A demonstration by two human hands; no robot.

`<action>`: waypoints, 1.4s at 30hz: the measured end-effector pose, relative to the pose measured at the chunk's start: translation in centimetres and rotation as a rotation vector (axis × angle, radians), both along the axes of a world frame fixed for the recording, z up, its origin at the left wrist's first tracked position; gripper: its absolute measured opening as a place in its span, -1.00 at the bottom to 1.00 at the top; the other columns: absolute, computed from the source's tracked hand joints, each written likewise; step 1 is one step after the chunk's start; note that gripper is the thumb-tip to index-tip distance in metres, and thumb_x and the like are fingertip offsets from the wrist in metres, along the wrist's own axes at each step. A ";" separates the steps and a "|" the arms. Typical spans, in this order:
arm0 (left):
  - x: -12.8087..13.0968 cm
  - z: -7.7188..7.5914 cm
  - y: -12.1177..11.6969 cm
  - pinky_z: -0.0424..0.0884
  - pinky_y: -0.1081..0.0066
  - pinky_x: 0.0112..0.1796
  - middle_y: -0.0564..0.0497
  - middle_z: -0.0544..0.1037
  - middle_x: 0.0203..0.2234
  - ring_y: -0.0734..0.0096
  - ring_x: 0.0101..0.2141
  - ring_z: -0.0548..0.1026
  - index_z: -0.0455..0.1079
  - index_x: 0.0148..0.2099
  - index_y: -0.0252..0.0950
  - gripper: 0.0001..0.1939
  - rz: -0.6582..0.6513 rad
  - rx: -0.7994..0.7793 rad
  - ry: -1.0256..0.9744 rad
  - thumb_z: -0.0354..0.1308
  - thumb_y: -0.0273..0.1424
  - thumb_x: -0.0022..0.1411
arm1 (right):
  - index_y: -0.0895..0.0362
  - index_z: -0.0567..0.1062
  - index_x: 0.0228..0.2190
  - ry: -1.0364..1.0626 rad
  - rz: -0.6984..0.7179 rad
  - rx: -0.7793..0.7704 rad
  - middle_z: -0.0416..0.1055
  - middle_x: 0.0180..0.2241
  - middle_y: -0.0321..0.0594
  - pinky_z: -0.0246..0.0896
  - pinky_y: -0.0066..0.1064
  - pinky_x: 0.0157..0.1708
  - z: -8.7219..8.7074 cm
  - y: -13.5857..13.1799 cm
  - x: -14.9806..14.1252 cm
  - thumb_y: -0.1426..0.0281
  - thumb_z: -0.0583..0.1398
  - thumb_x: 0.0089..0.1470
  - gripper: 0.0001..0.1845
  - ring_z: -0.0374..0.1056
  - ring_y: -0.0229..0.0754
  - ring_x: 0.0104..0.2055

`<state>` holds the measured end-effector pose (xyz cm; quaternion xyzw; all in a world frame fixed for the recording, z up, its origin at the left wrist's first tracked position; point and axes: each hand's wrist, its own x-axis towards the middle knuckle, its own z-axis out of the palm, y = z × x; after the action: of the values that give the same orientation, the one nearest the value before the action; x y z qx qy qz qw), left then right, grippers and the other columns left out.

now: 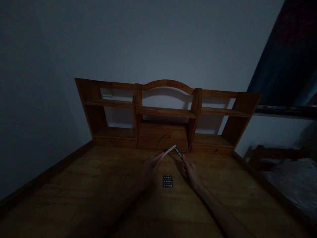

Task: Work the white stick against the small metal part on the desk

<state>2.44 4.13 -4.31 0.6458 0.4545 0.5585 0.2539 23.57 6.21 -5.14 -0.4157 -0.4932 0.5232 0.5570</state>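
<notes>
In the head view my left hand (150, 167) is closed on one end of a slim pale strip (169, 150), which slants up to the right above the desk. My right hand (189, 168) grips a thin dark stick with a white band (178, 153), perhaps a pen; the dim light hides its exact kind. The far tips of strip and stick meet or nearly meet; whether they touch I cannot tell. Between my forearms, a small dark block of three rows with white marks (167, 181) lies on the wooden desk (119, 185).
A wooden shelf unit (166, 113) with several compartments stands along the desk's back edge, against a pale wall (148, 43). Raised wooden edges border the desk left and right. Beyond the right edge is a light, crumpled bag or cloth (293, 181), and a dark curtain (287, 66) hangs above.
</notes>
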 end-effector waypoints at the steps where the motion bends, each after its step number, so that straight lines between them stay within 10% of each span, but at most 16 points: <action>1: 0.0 0.0 0.0 0.34 0.12 0.13 0.04 0.57 0.02 0.19 0.04 0.50 0.49 0.08 -0.07 -0.66 -0.001 0.003 0.000 0.10 -0.21 0.30 | 0.04 0.09 -0.74 -0.004 -0.005 -0.012 -0.05 -0.82 -0.49 -0.35 -0.52 -0.80 0.0 0.0 0.1 -0.26 0.21 -0.14 -0.29 -0.17 -0.44 -0.79; 17: -0.3 -0.2 0.3 0.25 0.06 0.20 -0.01 0.52 0.08 0.15 0.10 0.46 0.46 0.12 -0.13 -0.61 -0.054 -0.074 -0.053 0.06 -0.17 0.34 | 0.11 0.45 -0.24 -0.075 0.114 0.141 0.14 -0.78 -0.52 -0.30 -0.53 -0.74 0.3 -0.7 0.1 -0.11 0.17 0.06 -0.46 -0.12 -0.39 -0.78; 42: -0.3 0.7 -0.2 0.27 0.05 0.19 -0.08 0.50 0.10 0.09 0.13 0.42 0.46 0.13 -0.23 -0.54 -0.101 -0.092 -0.164 0.12 -0.14 0.28 | 0.06 0.50 -0.30 0.118 0.065 0.118 0.26 -0.51 -0.37 0.08 -0.50 -0.55 -0.8 0.2 0.0 0.02 0.31 -0.02 -0.60 0.16 -0.31 -0.53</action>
<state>2.13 3.90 -3.58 0.6076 0.4242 0.5746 0.3475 23.58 6.38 -5.96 -0.3344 -0.5026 0.5345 0.5915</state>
